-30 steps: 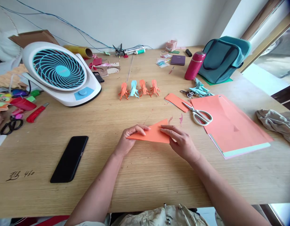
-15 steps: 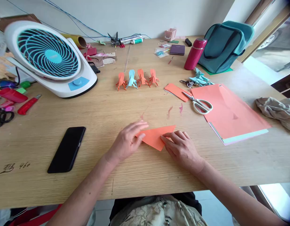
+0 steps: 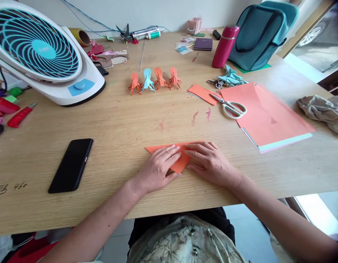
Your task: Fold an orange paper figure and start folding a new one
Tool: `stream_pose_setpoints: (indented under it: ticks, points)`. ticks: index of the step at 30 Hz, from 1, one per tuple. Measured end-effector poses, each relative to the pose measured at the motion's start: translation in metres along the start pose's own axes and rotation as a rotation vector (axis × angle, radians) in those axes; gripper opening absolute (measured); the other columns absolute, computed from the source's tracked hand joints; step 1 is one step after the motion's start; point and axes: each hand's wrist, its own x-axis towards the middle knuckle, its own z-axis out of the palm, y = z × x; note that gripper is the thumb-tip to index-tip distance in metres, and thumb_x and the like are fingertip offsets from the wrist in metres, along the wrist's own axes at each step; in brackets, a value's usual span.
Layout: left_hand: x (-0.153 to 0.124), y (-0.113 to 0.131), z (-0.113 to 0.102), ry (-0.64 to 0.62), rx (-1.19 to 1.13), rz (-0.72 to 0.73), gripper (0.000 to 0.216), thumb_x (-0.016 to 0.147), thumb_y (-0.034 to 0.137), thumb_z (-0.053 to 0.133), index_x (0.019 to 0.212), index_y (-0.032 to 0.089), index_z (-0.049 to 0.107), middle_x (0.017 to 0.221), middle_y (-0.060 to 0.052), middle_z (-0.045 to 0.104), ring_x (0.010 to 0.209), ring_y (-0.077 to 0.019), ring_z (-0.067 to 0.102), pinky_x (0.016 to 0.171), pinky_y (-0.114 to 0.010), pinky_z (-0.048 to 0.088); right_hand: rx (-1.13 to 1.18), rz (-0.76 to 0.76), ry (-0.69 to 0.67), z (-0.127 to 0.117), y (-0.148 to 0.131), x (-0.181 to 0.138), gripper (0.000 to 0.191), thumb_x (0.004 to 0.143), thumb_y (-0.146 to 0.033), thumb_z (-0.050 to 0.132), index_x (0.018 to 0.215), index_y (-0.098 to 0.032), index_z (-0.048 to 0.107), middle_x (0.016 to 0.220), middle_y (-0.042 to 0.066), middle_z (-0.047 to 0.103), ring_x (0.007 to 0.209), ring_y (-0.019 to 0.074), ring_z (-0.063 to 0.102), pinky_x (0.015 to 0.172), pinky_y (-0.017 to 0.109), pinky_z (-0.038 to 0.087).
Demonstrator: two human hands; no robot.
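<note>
A folded orange sheet of paper [image 3: 180, 163] lies on the table in front of me, its long edge away from me and a point towards me. My left hand [image 3: 160, 168] rests flat on its left part with the fingers stretched out. From the other side my right hand [image 3: 212, 162] lies over the right part, fingers extended and touching the paper. The fingertips of both hands almost meet in the middle. Parts of the paper's right side are hidden under my right hand.
Several folded paper figures [image 3: 159, 78] stand in a row farther back. Scissors [image 3: 231, 109] lie across orange strips [image 3: 203, 95] and a stack of coloured sheets [image 3: 267, 117] at right. A black phone [image 3: 71, 166], a fan [image 3: 83, 86], a pink bottle [image 3: 226, 47] and a teal bag [image 3: 258, 40] surround the workspace.
My left hand has moved right and flattened onto the paper. The right hand has shifted from a pinch at the edge to lying over it. The view has tilted slightly down.
</note>
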Motion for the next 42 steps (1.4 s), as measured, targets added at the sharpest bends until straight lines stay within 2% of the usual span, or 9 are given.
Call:
stream_pose_setpoints:
  ticks: [2,6,15,20,25,32,35,39,42]
  points:
    - [0.000,-0.003,-0.001,0.001,-0.033,-0.002,0.058,0.091,0.046,0.063,0.135,0.009,0.056,0.144,-0.021,0.055,0.138,-0.0314,0.048,0.113,-0.051,0.043,0.017,0.007,-0.005,0.000,0.005,-0.002,0.031,0.097,-0.033,0.059,0.123,-0.018,0.063,0.131,0.011,0.066,0.119,0.0275,0.058,0.094,0.043,0.043]
    - [0.000,-0.010,-0.003,-0.023,-0.126,0.001,0.069,0.083,0.056,0.067,0.135,0.011,0.057,0.143,-0.020,0.056,0.137,-0.0306,0.050,0.112,-0.051,0.044,0.026,0.017,-0.022,0.000,0.010,-0.002,0.029,0.097,-0.033,0.059,0.123,-0.019,0.064,0.128,0.011,0.067,0.111,0.0262,0.061,0.092,0.042,0.043]
    - [-0.001,-0.020,-0.010,-0.092,-0.260,-0.020,0.063,0.083,0.042,0.073,0.139,0.021,0.055,0.147,-0.015,0.054,0.138,-0.0274,0.048,0.114,-0.049,0.042,0.005,-0.010,-0.070,-0.003,0.012,0.001,0.037,0.094,-0.039,0.063,0.126,-0.020,0.063,0.126,0.010,0.067,0.106,0.0263,0.060,0.090,0.043,0.040]
    - [0.000,-0.023,-0.013,-0.068,-0.202,0.056,0.055,0.090,0.041,0.066,0.137,0.016,0.056,0.143,-0.017,0.057,0.135,-0.0266,0.053,0.112,-0.047,0.044,-0.060,-0.065,-0.053,-0.001,0.011,0.003,0.031,0.099,-0.037,0.055,0.123,-0.018,0.063,0.121,0.011,0.068,0.101,0.0250,0.062,0.086,0.042,0.040]
    - [0.002,-0.024,-0.014,-0.065,-0.142,0.102,0.055,0.089,0.048,0.065,0.132,0.016,0.059,0.140,-0.016,0.059,0.133,-0.0280,0.053,0.114,-0.049,0.041,-0.104,-0.088,-0.041,0.001,0.012,0.004,0.029,0.100,-0.037,0.054,0.122,-0.019,0.062,0.119,0.011,0.069,0.100,0.0254,0.062,0.084,0.041,0.040]
    - [0.005,-0.026,-0.014,-0.041,-0.047,0.171,0.051,0.092,0.049,0.060,0.131,0.015,0.060,0.134,-0.015,0.064,0.129,-0.0258,0.057,0.113,-0.046,0.042,-0.005,-0.048,-0.029,0.000,0.013,0.004,0.033,0.098,-0.035,0.057,0.126,-0.020,0.061,0.121,0.013,0.068,0.097,0.0266,0.062,0.082,0.042,0.043]
    - [0.003,-0.024,-0.014,-0.069,-0.083,0.148,0.060,0.089,0.055,0.062,0.133,0.015,0.058,0.141,-0.017,0.059,0.133,-0.0288,0.053,0.114,-0.049,0.041,0.036,-0.036,-0.048,-0.002,0.011,0.002,0.040,0.096,-0.038,0.059,0.133,-0.021,0.058,0.125,0.013,0.068,0.108,0.0304,0.060,0.087,0.045,0.044]
    - [0.001,-0.018,-0.013,-0.114,-0.098,0.108,0.067,0.085,0.060,0.063,0.136,0.016,0.057,0.149,-0.020,0.049,0.139,-0.0336,0.045,0.117,-0.055,0.034,0.054,-0.060,-0.092,-0.003,0.006,-0.002,0.050,0.096,-0.036,0.059,0.143,-0.021,0.051,0.142,0.013,0.058,0.131,0.0334,0.051,0.100,0.049,0.042]
    - [0.000,-0.016,-0.011,-0.106,-0.104,0.072,0.063,0.087,0.055,0.064,0.137,0.017,0.056,0.147,-0.018,0.052,0.138,-0.0326,0.047,0.116,-0.054,0.035,0.025,-0.077,-0.096,-0.002,0.005,-0.003,0.048,0.098,-0.033,0.057,0.142,-0.019,0.051,0.142,0.014,0.059,0.130,0.0322,0.054,0.100,0.048,0.044]
